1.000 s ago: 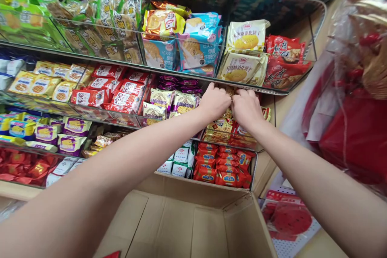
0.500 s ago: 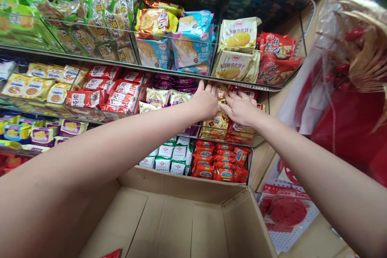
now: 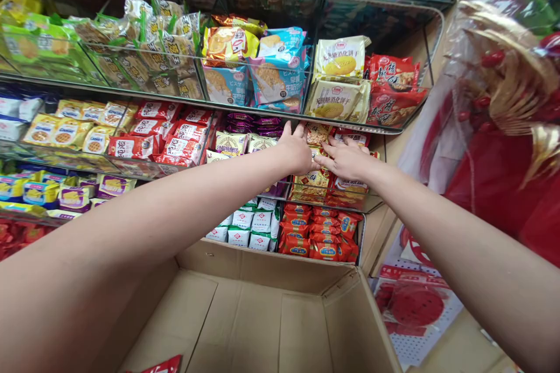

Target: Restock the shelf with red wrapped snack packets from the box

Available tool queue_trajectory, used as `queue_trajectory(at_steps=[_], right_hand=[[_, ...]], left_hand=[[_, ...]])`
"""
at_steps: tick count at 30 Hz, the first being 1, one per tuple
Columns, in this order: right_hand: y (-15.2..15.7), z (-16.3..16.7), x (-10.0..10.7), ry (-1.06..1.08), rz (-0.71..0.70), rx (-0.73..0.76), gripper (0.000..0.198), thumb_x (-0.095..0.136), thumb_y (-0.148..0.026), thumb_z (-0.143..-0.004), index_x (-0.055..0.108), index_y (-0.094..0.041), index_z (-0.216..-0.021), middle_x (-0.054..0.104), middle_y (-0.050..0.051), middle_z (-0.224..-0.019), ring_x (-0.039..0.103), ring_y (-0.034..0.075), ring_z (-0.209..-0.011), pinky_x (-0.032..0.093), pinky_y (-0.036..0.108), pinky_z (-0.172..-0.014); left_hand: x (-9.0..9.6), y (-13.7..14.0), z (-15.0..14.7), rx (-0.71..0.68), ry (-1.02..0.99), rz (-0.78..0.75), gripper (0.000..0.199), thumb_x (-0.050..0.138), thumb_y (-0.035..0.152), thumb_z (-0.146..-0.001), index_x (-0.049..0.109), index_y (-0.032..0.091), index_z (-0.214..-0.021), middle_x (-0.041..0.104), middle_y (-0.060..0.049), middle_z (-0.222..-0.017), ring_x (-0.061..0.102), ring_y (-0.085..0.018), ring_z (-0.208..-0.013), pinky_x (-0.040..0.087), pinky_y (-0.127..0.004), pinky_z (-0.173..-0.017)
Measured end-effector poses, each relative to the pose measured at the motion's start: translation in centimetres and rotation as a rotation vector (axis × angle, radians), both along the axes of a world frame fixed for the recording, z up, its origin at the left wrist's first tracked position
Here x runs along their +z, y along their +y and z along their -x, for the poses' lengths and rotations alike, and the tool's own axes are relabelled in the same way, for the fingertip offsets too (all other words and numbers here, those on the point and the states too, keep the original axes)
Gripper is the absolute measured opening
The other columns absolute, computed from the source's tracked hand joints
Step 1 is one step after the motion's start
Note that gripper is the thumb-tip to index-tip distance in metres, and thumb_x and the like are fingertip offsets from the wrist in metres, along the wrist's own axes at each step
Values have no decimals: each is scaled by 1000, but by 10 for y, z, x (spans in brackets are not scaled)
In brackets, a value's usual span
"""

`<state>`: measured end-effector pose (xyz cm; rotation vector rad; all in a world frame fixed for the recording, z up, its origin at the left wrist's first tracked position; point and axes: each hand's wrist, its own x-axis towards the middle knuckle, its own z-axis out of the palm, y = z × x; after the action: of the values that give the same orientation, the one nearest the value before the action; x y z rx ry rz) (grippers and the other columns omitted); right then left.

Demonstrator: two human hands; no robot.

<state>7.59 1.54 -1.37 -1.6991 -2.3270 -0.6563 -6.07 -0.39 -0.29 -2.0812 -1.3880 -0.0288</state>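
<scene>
My left hand [image 3: 301,150] lies over the gold snack packets [image 3: 311,185] in the middle shelf's right-hand bins, its visible fingers apart. Close beside it, my right hand [image 3: 345,158] stretches its fingers across the same gold packets and the red packets [image 3: 350,135] to their right. Both hands touch the packets from above and grasp none that I can see. Cream-coloured packets [image 3: 231,143] and purple packets [image 3: 240,122] sit just left of my left hand. The fingertips are partly hidden among the wrappers.
Below me stands an open cardboard box [image 3: 262,315] with a red packet [image 3: 164,365] inside. The upper shelf's clear front lip [image 3: 324,119] overhangs the hands. Red packs [image 3: 294,245] and white-green packs [image 3: 238,237] fill the lowest bins. Plastic-wrapped decorations [image 3: 503,151] hang at right.
My hands have spread slightly apart, showing more of the gold packets between them. The camera view has shifted a little.
</scene>
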Motion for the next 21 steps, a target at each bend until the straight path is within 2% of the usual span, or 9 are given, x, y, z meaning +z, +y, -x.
queue_trajectory(at_steps=[4,7,13,18,21], right_hand=[[-4,-4,0,31,-38,6,65,19,-58,-82,33,-18,-130,26,14,-137,23,34,-123,27,49,-95],[0,-10,2,69,-44,-42,69,20,-60,-80,24,-17,-134,26,18,-135,26,35,-122,28,49,-93],[16,-21,-2,-63,4,-3,72,13,-58,-82,26,-8,-133,25,19,-136,15,30,-127,15,43,-102],[15,-30,-4,-55,-52,52,70,14,-58,-82,33,-10,-130,29,19,-134,23,31,-125,20,43,-100],[16,-32,-5,-75,-50,69,69,13,-57,-83,39,-10,-127,31,19,-133,24,30,-124,20,42,-100]], left_hand=[[-4,-3,2,-131,-55,-79,66,31,48,-81,26,6,-132,21,-15,-140,13,-30,-129,6,-52,-102],[-8,2,2,-189,-92,-65,71,27,53,-80,24,5,-132,22,-16,-139,18,-31,-127,3,-54,-102],[-13,6,3,-193,-115,-10,79,26,60,-76,24,4,-132,20,-18,-140,19,-33,-126,7,-57,-100],[-13,1,0,-181,-154,-66,75,25,59,-78,27,5,-131,26,-17,-138,24,-33,-124,2,-57,-100],[-10,1,-3,-146,-173,9,74,24,58,-78,25,7,-132,22,-16,-140,21,-33,-125,3,-58,-100]])
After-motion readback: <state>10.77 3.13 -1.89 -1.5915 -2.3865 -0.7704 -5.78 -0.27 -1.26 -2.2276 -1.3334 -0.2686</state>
